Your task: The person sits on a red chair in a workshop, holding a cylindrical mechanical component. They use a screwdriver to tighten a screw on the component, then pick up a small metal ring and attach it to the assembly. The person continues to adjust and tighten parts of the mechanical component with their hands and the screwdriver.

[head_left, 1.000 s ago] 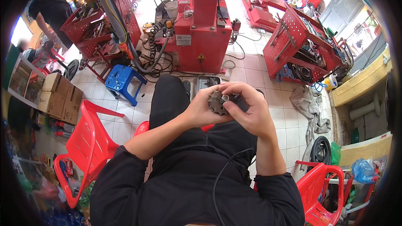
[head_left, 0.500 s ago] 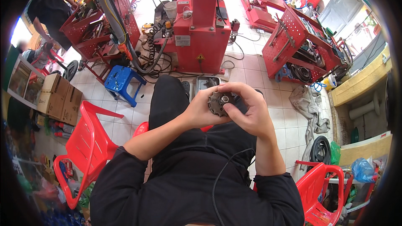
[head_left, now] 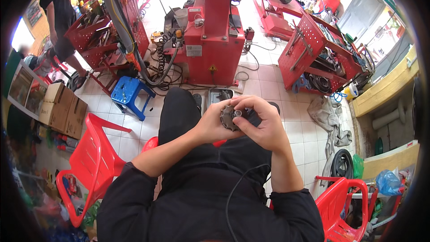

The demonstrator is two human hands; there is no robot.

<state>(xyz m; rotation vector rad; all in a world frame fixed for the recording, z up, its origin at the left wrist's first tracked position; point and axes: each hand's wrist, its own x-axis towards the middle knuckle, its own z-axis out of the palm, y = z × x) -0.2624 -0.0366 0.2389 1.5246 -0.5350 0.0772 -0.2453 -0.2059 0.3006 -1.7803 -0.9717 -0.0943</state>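
Observation:
Above my lap, my left hand is closed round a dark, round metal part with a notched rim, somewhat like a gear or clutch hub. My right hand comes from the other side, its thumb and forefinger pinching a small shiny metal cylinder at the part's middle. Whether the cylinder is separate from the notched part or joined to it, I cannot tell. The right hand's other fingers are curled and partly hidden. Under the hands, a grey metal tray with a dark item in it lies on the floor.
A blue stool and red chairs stand around me. Ahead is a red machine with hoses and cables. Red tool carts flank it. A person in dark clothes stands far left. Cardboard boxes are stacked at left.
The notched part has turned a little in my hands and shifted slightly left. My right thumb and forefinger now pinch the cylinder. The person at far left stands more upright.

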